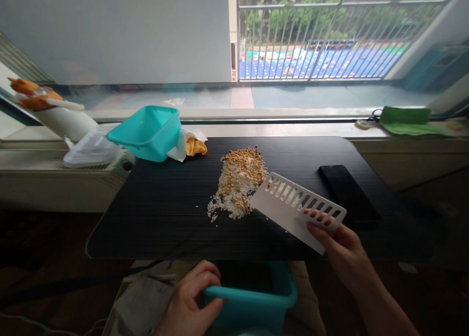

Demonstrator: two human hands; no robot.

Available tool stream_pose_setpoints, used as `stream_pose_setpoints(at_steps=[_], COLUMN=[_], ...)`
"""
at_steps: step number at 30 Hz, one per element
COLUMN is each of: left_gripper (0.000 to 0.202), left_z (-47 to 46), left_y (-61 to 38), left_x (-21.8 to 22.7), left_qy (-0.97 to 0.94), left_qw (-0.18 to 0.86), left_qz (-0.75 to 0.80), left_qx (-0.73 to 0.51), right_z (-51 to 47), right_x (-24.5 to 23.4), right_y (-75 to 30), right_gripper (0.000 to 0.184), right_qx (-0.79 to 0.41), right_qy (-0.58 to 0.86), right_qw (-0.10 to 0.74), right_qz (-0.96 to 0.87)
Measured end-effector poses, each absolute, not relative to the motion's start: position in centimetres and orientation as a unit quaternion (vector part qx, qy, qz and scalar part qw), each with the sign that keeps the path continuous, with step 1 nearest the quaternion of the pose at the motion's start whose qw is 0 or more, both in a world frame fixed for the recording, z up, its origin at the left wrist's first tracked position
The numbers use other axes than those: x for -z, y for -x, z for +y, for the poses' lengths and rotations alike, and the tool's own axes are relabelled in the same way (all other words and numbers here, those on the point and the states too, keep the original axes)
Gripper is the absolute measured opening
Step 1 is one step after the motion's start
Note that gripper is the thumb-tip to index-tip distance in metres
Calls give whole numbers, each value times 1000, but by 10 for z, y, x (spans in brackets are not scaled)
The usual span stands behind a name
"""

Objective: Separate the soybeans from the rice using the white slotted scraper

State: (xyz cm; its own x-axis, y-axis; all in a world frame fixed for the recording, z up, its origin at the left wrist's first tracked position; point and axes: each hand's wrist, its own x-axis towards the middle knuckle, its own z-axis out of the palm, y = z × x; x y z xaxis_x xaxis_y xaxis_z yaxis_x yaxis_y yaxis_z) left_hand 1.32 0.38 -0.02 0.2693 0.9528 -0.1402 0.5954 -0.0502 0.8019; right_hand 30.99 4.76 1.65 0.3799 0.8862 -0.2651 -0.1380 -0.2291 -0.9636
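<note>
My right hand (342, 243) grips a flat white plastic plate with a row of slots (286, 214) by its right end. The plate's far left corner reaches the right edge of a heap of white rice-like grains mixed with yellow soybean-like beans (242, 182). That heap lies on the black table (157, 204), with loose white grains around its near side. Below the table's front edge, my left hand (200, 297) is closed on the rim of a teal plastic bin (252, 299). The inside of this bin is dark, so its contents cannot be made out.
A second teal bin (150, 133) stands at the table's back left, beside a crumpled orange cloth (196, 146) and white tissue. A black phone (346, 192) lies at the right. Green cloth (406, 120) rests on the windowsill; a clear plastic lid (91, 150) is at the left.
</note>
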Motion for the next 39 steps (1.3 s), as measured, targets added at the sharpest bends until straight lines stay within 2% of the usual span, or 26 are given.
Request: stream_pose_setpoints(at_steps=[10,28,39], left_gripper=[17,18,17], left_z=[4,6,4], left_y=[-19,-19,-19], left_x=[-2,-6,-1], left_qy=[-687,-672,-674], left_qw=[404,433,421], left_qz=[560,551,564], left_qx=[-227,-239,-224], right_z=[40,19,15], right_x=[-23,-26,-11], right_y=[-319,-327,-284], right_gripper=[40,30,36], right_qx=[-520,-551,-514], right_qy=[613,613,620], right_qw=[502,437,501], right_qz=[-319,-360,-317])
